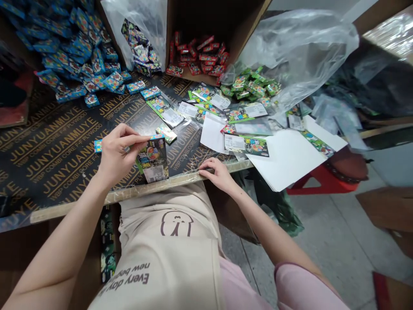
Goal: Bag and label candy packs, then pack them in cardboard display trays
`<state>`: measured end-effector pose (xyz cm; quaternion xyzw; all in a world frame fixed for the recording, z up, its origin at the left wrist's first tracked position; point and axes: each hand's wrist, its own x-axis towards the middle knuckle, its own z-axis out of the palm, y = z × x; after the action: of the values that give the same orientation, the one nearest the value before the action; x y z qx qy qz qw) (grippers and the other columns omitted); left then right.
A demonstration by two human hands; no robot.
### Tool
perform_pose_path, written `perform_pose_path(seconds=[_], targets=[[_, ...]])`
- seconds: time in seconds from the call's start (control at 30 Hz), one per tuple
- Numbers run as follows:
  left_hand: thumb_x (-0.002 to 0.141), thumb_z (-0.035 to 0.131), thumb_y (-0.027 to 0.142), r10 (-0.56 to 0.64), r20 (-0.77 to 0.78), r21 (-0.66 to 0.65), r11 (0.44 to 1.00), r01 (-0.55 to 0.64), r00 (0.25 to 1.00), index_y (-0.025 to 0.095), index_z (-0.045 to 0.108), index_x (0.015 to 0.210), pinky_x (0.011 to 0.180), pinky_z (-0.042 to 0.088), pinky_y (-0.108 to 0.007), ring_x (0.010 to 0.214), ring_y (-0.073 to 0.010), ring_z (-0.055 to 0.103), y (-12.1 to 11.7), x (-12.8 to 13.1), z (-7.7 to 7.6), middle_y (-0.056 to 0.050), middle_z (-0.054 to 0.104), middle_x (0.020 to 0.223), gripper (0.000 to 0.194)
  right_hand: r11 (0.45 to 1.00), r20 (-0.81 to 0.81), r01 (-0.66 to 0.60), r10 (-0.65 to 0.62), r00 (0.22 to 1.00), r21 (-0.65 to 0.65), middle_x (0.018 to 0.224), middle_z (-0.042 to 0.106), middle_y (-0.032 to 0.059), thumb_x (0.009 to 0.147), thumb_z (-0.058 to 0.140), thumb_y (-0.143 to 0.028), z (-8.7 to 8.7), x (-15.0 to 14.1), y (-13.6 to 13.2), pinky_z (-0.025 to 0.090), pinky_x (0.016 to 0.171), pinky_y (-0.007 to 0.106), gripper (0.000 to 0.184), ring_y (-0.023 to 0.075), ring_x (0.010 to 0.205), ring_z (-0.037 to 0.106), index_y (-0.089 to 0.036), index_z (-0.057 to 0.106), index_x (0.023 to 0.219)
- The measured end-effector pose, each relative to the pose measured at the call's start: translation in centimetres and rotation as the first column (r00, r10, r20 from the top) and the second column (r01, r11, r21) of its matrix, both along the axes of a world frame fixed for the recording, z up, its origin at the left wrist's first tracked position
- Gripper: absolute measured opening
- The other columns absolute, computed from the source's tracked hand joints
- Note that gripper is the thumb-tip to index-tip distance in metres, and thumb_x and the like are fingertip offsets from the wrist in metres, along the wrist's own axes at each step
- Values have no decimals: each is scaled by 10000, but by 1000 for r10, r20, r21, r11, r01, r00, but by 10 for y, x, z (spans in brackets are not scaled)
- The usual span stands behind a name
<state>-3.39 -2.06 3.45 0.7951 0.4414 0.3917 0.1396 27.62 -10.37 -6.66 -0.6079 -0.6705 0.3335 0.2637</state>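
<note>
My left hand (pixel 119 153) is closed at the upper left of a dark printed box (pixel 154 161), which stands upright near the table's front edge. A blue strip shows along the top of this box, under my fingertips; whether it is a separate small packet I cannot tell. Behind my left wrist, a small blue packet (pixel 97 146) lies partly hidden. My right hand (pixel 217 172) rests at the table's wooden edge (pixel 183 178), thumb and fingers slightly apart, with nothing visible in it. Just beyond the upright box lies a small green-and-white packet (pixel 167 133).
Blue packets (pixel 77 47) are heaped at the back left. A clear bag (pixel 138 30) holds dark packets beside a carton of red ones (pixel 203 56). Green packets (pixel 251 84), flat printed sleeves (pixel 247 144) and white sheets (pixel 287 159) lie to the right, above a red stool (pixel 335 172).
</note>
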Motion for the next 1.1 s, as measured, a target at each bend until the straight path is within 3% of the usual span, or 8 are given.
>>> perform_pose_path(seconds=[0.23,0.4,0.5,0.67,0.83,0.93,1.0,1.1], targets=[[819,657,225,-10,25,35,999,9,1000,266,763,888,594,449,-271,672,-131,558,-3,0,-1,-11,610,751,133,981,121,193,-193,974,12,968,650,70,761,706,-387,2,-24,-15,314,938,503,175,273,1022,531,-221,673,716],[816,660,217,-3,48,26,1000,2,999,280,759,876,598,444,-287,672,-140,543,-2,0,-4,-11,595,749,132,974,73,227,-226,971,-6,1072,653,83,772,673,-313,3,-37,-22,261,984,567,166,313,1177,477,-212,625,650],[815,659,216,10,58,15,1000,-10,998,274,755,864,602,441,-288,679,-140,543,-1,1,-5,-9,587,748,122,978,0,211,-211,978,0,1080,654,80,788,642,-310,17,-40,-28,256,1015,579,170,319,1234,447,-218,594,653],[815,651,199,32,67,33,999,-34,997,236,742,843,607,453,-274,681,-133,578,-4,2,-5,-3,616,744,102,998,-156,42,-33,987,56,1106,632,77,812,641,-324,77,-41,-10,307,1036,512,136,283,1197,495,-225,604,727],[765,698,200,56,142,56,996,-64,988,179,673,706,695,515,-298,716,-155,647,-8,2,-3,-19,682,734,67,952,-196,-281,302,933,124,1114,632,72,802,677,-346,139,-60,53,381,999,426,169,252,1134,560,-209,639,709],[768,661,166,17,166,56,998,-26,986,172,660,708,725,531,-308,752,-165,670,-10,-1,-2,-44,704,780,61,893,-197,-421,447,872,161,980,678,53,768,705,-368,153,-83,91,434,913,378,184,238,1051,600,-206,661,693],[776,618,144,-1,173,60,998,-10,985,173,665,727,733,532,-309,773,-168,674,-13,-2,-1,-54,707,804,74,867,-215,-480,499,840,137,829,687,33,740,718,-383,154,-98,111,462,790,323,207,207,892,629,-200,660,664],[782,588,152,-9,194,67,998,-4,981,177,671,732,732,532,-308,780,-170,674,-18,-1,2,-58,706,803,100,838,-236,-542,539,808,56,652,647,-1,703,727,-366,150,-114,130,413,589,249,215,133,625,571,-188,646,614]])
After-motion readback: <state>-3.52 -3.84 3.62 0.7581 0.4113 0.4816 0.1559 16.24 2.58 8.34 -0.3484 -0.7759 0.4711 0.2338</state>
